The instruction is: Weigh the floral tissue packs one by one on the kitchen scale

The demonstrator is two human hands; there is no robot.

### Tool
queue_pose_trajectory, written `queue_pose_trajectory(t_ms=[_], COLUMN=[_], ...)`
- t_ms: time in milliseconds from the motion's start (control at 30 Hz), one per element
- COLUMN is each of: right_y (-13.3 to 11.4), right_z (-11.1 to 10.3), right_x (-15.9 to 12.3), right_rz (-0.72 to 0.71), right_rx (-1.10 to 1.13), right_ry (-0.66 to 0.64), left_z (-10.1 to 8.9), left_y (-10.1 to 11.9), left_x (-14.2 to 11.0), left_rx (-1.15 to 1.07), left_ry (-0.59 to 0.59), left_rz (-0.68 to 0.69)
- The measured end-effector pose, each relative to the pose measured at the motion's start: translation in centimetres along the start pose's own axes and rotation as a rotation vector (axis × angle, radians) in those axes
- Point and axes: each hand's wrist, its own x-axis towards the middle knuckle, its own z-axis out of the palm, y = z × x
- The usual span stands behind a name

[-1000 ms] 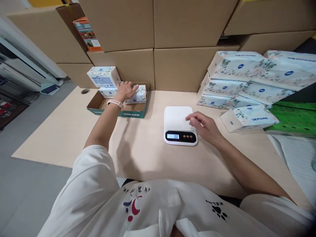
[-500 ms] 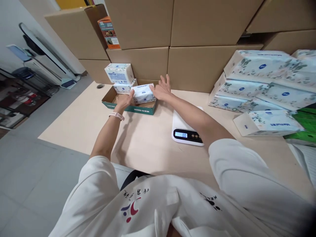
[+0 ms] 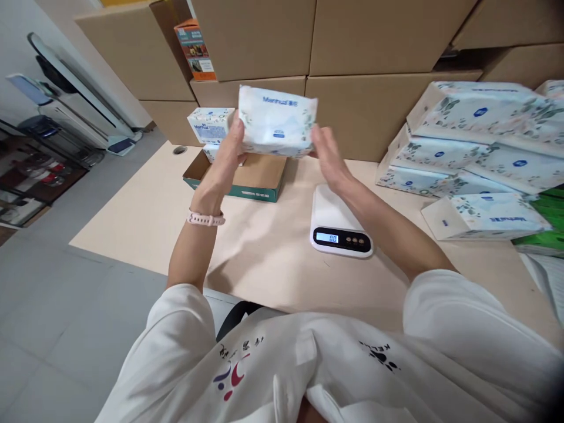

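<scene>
A white tissue pack [image 3: 277,120] with a leaf print is held up in the air between both hands, above the right end of a shallow green-sided cardboard tray [image 3: 259,179]. My left hand [image 3: 227,155] grips its left end, fingers closed on it. My right hand [image 3: 328,155] presses against its right end. Two more tissue packs [image 3: 210,124] remain stacked at the tray's far left corner. A white digital scale [image 3: 339,226] with a lit display sits on the table, nothing on its plate, below and right of the lifted pack.
A pile of several tissue packs [image 3: 467,141] lies at the right, with one loose pack [image 3: 484,216] nearest. Green packages [image 3: 540,241] sit at the far right edge. Stacked brown cartons [image 3: 352,53] wall the back of the table. Floor and shelving lie to the left.
My right hand left the scale and reached to the tray. Both hands took the tissue pack from the tray and lifted it up and toward me.
</scene>
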Motion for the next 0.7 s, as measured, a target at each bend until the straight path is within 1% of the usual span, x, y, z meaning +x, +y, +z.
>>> queue_pose_trajectory(t_ms=[33, 67, 133, 167, 233, 300, 333, 400, 500, 600, 700], right_y=[-0.1, -0.1, 0.1, 0.4, 1.3, 2.5, 3.2, 4.3, 5.4, 6.3, 7.3], right_z=[-1.9, -3.7, -6.7, -7.8, -9.4, -10.2, -10.3, -10.4, -10.4, -10.6, -10.9], right_x=[-1.7, -3.5, -7.1, -8.7, -11.5, -13.5, -14.2, -15.3, -16.3, -17.2, -18.4], right_rz=[0.023, 0.051, 0.109, 0.146, 0.228, 0.294, 0.32, 0.364, 0.411, 0.425, 0.406], right_rx=[0.084, 0.12, 0.084, 0.046, -0.012, -0.025, -0.024, -0.019, 0.001, -0.016, -0.088], right_ry=[0.024, 0.064, 0.172, 0.227, 0.306, 0.331, 0.336, 0.337, 0.32, 0.286, 0.313], left_z=[1.3, 2.7, 5.7, 7.1, 9.7, 11.6, 12.4, 13.4, 14.3, 14.8, 15.3], left_y=[0.7, 1.1, 1.1, 0.9, 0.1, -0.6, -1.0, -1.4, -1.9, -2.9, -4.8], left_x=[-0.9, -1.8, -3.3, -3.9, -4.8, -5.3, -5.5, -5.8, -6.2, -6.3, -6.3], left_rx=[-0.084, -0.153, -0.316, -0.392, -0.482, -0.502, -0.504, -0.501, -0.456, -0.432, -0.454], left_ry=[-0.008, -0.025, -0.099, -0.156, -0.284, -0.386, -0.417, -0.446, -0.463, -0.446, -0.327], left_rz=[0.014, 0.027, 0.065, 0.082, 0.084, 0.064, 0.055, 0.042, 0.03, 0.022, -0.052])
